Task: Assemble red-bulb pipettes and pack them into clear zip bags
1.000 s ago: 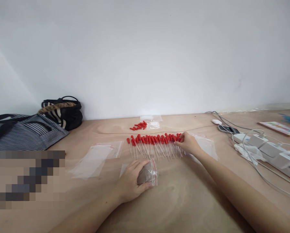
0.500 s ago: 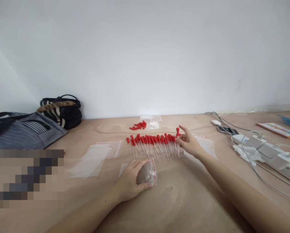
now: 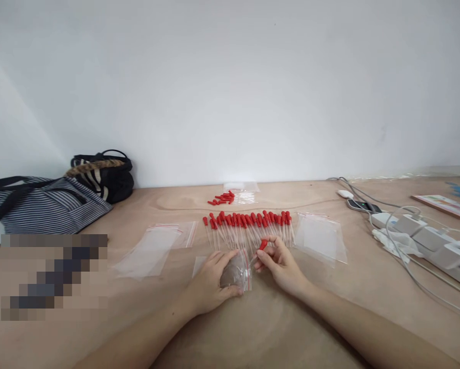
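My left hand [image 3: 210, 284] is curved around a clear zip bag [image 3: 233, 274] with a red seal line, its thumb and fingers holding the bag so that its mouth faces right. Between the thumb and fingers of my right hand [image 3: 285, 269] is a dropper [image 3: 263, 244], gripped near its red bulb. Its clear tube points down and left at the bag's mouth; whether the tip is inside I cannot tell. Just beyond both hands lies a row of droppers [image 3: 247, 220], red bulbs away from me and clear tubes toward me.
Flat zip bags lie on the left [image 3: 148, 251] and right [image 3: 322, 236] of the row. Loose red bulbs [image 3: 224, 197] sit behind it, beside clear tubes [image 3: 245, 197]. A power strip with chargers [image 3: 425, 233] and cables stands at right. A striped bag [image 3: 48, 205] is at far left.
My right hand has come from the right end of the row down and left to the zip bag's mouth, bringing a dropper. My left hand keeps its hold on the bag.
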{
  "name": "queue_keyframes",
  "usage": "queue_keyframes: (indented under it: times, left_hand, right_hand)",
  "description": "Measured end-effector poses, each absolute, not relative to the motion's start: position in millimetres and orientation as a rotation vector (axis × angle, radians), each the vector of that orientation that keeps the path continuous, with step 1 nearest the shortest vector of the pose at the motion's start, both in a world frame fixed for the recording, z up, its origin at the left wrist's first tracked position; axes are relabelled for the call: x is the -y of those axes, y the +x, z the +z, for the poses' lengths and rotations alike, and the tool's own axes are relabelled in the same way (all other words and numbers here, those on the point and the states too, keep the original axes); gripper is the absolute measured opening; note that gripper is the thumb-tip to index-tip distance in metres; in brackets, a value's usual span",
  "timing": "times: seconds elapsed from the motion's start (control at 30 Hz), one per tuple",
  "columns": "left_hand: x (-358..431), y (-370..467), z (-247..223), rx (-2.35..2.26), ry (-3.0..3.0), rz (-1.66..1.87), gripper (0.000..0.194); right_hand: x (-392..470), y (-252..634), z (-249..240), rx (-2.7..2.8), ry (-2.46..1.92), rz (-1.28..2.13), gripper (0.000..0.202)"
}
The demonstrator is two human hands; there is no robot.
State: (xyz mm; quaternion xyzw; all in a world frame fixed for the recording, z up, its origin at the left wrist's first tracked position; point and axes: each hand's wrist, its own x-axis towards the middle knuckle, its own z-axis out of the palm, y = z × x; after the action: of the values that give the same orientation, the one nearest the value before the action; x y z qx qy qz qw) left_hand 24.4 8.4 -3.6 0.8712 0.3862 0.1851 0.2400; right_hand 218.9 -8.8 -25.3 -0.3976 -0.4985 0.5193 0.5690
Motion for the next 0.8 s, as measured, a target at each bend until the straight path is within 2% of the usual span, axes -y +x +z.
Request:
queue_keyframes:
  times: [0.17,0.37,0.5,0.67,0.8]
  left_hand:
    - [-9,21,-4,-1.045,2.346,0.484,0.09]
    - [-5,22,2,-1.021,2.407,0.454,0.068]
    - [-3,24,4,-1.01,2.436,0.481,0.061]
    - [-2,25,3,-0.989,2.44,0.503,0.057]
    - [-1,25,5,-1.022,2.423,0.47,0.056]
  right_hand:
    - [8,233,-24,1.558,-1.091,1.117,0.026]
    - [6,245,-8,2.101,-1.129,0.609,0.012]
    - [11,230,-11,2.275,-1.1,0.423,0.014]
    - [6,218,-20,2.064,-1.271,0.329,0.01]
    - [-25,255,-13,1.842,-1.395,0.29,0.01]
